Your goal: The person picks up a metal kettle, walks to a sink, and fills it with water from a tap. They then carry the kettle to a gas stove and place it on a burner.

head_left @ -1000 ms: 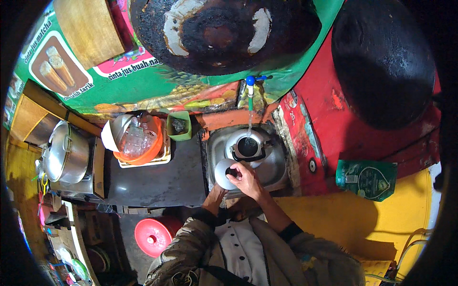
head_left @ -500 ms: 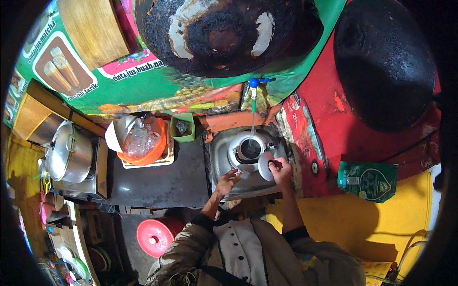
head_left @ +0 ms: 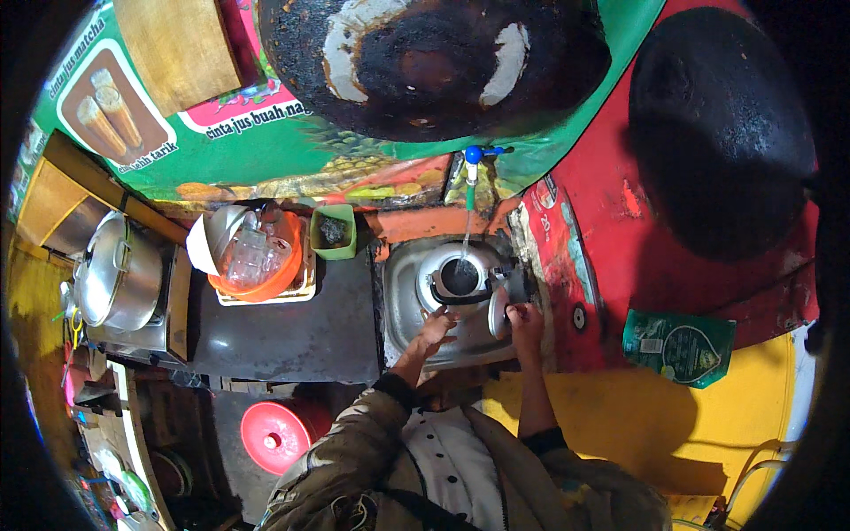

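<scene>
A steel kettle (head_left: 460,276) stands in the metal sink (head_left: 409,276) while water runs into its open mouth from the blue-handled tap (head_left: 474,155). My right hand (head_left: 526,326) grips the round kettle lid (head_left: 498,311), tilted on edge at the kettle's right side. My left hand (head_left: 436,328) is just below and left of the kettle, its fingers apart and holding nothing; whether they touch the kettle I cannot tell.
Left lie a dark counter (head_left: 274,341), an orange bowl of glasses (head_left: 252,265), a green container (head_left: 333,232) and a pot (head_left: 124,270) on a stove. Right are a green pouch (head_left: 677,348) and a black wok (head_left: 722,133). Below is a red lidded bucket (head_left: 276,435).
My hands have separated: my right hand has carried the lid rightward and turned it more edge-on, while my left hand has let go and moved slightly right and upward.
</scene>
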`<state>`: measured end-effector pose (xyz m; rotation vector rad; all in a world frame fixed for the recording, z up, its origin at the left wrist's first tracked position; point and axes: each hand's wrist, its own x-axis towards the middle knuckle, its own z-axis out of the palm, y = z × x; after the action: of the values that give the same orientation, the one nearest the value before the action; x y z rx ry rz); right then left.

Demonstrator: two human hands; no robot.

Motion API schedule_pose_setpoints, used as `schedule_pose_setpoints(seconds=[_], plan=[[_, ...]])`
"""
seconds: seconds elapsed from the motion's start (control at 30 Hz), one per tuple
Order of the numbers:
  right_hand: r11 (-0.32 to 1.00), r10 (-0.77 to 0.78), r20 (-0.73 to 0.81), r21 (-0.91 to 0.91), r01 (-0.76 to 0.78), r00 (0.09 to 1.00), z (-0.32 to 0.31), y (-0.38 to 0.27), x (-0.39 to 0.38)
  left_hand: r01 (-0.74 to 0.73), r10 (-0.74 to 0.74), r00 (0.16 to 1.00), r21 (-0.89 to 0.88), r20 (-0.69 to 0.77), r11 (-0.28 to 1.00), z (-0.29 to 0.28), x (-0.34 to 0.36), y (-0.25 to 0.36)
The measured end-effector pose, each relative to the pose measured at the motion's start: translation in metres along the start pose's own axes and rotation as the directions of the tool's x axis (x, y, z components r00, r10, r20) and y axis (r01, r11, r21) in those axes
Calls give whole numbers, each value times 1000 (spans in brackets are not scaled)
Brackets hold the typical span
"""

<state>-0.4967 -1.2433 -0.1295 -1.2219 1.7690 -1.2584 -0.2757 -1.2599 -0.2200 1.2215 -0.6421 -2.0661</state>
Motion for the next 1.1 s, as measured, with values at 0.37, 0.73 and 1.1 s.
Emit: schedule_pose_setpoints(seconds=[0.37,0.73,1.1], plan=[[998,33,-71,59,-29,997,-15,-5,13,23,-23,1000,71,-9,997,-2,42,-20],[987,-40,-24,-154,36,999,-27,-1,20,0,-1,1000,159,3,987,1,9,8],[982,154,-51,115,-148,987,-36,3,24,-174,429,897,807,-107,565,-11,-54,-2]])
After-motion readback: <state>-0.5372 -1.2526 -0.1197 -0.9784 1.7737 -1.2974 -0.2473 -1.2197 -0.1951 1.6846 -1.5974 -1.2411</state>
